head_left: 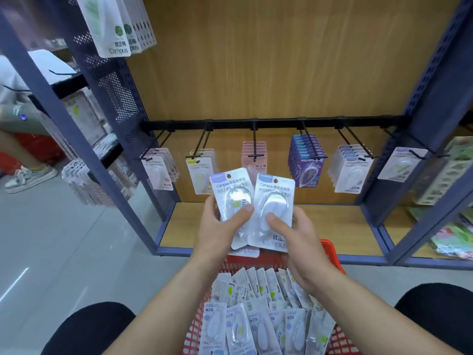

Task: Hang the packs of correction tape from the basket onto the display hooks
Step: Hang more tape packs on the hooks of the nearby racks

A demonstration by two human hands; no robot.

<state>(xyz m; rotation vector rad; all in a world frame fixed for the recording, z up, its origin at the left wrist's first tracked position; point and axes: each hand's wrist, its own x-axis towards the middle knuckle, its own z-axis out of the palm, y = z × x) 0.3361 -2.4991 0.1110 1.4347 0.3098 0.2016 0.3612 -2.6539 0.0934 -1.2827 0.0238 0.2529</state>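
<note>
one correction tape pack (230,193) is gripped in the left hand (217,229), a second pack (275,201) in the right hand (304,249), holes upward, presumably for hooking.

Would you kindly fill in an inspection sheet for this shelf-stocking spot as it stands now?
Surface: wooden shelf below the hooks, light brown, blue-framed.
Job's things: red basket between the knees, holding loose packs; six display hooks on a black rail, each carrying packs.
Clutter: nothing seen.
Grippers: left hand grips the blue-topped left pack, with at least one more behind it; right hand grips the right pack; both packs are held above the basket.
Cables: nothing seen.
Surroundings: another person's shoe on the grey floor at left; green packs hung higher up.
</note>
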